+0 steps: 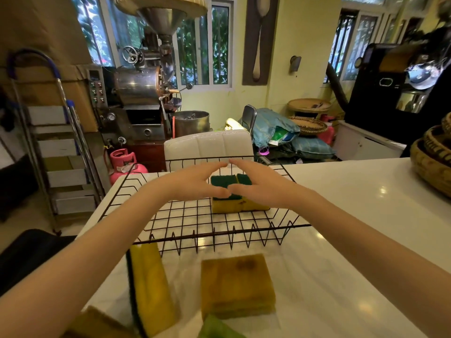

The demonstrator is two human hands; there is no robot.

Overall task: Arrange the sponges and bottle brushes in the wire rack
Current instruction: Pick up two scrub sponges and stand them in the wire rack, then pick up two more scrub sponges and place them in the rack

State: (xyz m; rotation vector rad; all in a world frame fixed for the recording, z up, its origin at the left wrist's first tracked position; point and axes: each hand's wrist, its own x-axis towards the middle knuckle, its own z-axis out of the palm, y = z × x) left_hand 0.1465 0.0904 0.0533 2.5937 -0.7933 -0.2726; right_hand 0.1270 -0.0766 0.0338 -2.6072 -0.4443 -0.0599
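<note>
Got both hands, left (195, 182) and right (258, 184), fingers spread loosely around two spongy yellow blocks (238, 206), green scrubby tops up, side by side in the black wire rack (185, 215).

Coffee roastery back room, steel drum roaster (144, 86), pink gas cylinder (124, 164), woven trays (308, 125), stepladder (48, 132)

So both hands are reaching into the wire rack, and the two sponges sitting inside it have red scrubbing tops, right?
Nearly. The head view shows the left hand and right hand over the wire rack, but the two sponges inside have dark green scrubbing tops, not red, over yellow bodies.
</note>
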